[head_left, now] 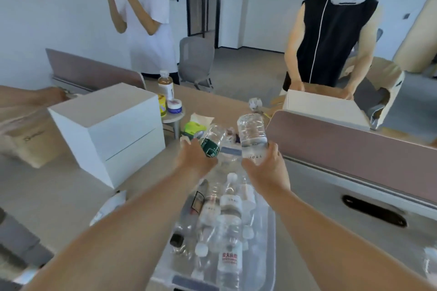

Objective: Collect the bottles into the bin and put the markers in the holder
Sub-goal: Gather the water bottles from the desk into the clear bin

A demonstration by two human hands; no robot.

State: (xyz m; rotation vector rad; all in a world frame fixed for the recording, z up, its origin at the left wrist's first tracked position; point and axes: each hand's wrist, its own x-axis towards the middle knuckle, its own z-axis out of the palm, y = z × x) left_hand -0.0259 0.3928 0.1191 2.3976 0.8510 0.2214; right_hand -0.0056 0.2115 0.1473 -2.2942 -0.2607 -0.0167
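Observation:
My left hand (194,159) grips a clear bottle with a green label (212,140), tilted away from me above the far end of the bin. My right hand (266,168) holds a larger clear water bottle (251,136) by its lower part, bottom end up. Both bottles hover over a clear plastic bin (269,238) in front of me, which holds several clear bottles lying on their sides, one with a red label (229,258). An amber drink bottle (166,85) stands further back on the table. No markers or holder can be made out.
A big white box (113,130) stands on the table to the left. Small jars (174,106), a green packet (194,128) and crumpled paper (255,103) lie beyond the bin. A pink divider (354,149) runs on the right. Two people stand across the table; one holds a white box (324,106).

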